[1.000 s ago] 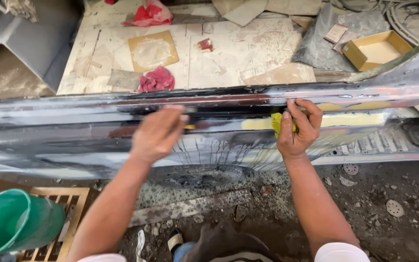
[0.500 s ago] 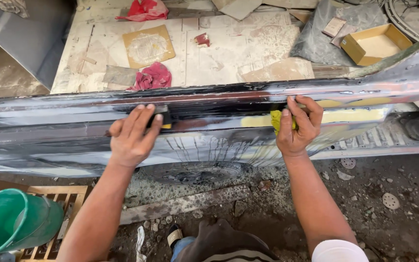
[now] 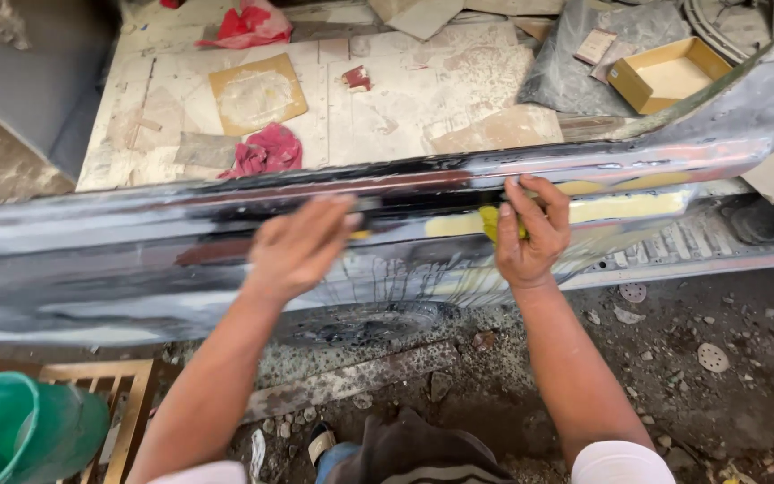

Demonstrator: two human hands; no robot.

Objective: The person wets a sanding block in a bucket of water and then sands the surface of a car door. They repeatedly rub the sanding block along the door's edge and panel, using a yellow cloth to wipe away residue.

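The left hand (image 3: 302,246) lies flat, fingers spread, on the long wet metal panel (image 3: 136,260), while the right hand (image 3: 532,235) pinches a small yellow pad (image 3: 492,222) against a yellow strip (image 3: 624,208) on the same panel. On so slick a surface, either hand could slip off and skid. Beyond lie an open yellow cardboard box (image 3: 666,73) at upper right, a square brown card (image 3: 257,92) and red rags (image 3: 266,151).

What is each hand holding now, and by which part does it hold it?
The right hand pinches a small yellow pad by its right edge. The left hand lies flat on the metal panel, holding nothing visible.
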